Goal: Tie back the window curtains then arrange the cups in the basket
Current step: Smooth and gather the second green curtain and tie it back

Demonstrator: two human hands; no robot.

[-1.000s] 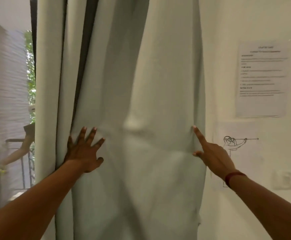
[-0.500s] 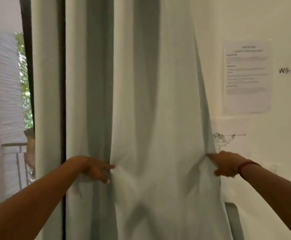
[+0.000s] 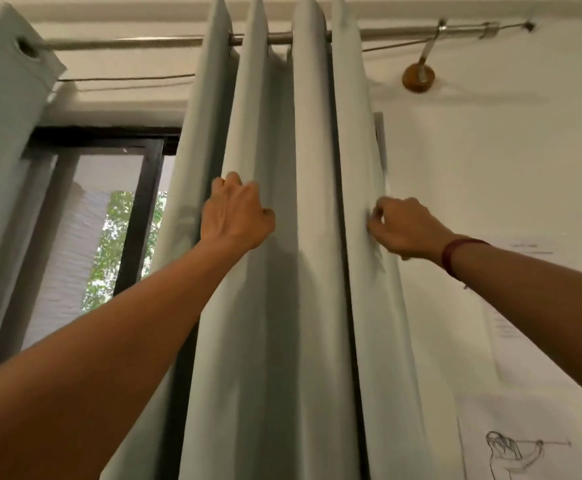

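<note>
second curtain (image 3: 2,133): far left, bunched on rod
window (image 3: 109,244): dark frame, leaves outside
left hand (image 3: 235,216): fingers curled round a left fold of curtain (image 3: 310,271)
curtain: gathered pleats on rod (image 3: 403,31)
right hand (image 3: 405,228): pinches curtain's right edge
wall (image 3: 490,168): sketch (image 3: 511,457) lower right

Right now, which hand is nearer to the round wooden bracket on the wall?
The right hand. It pinches the right edge of the curtain, almost straight below the bracket. The left hand grips a fold further left, toward the window.
</note>
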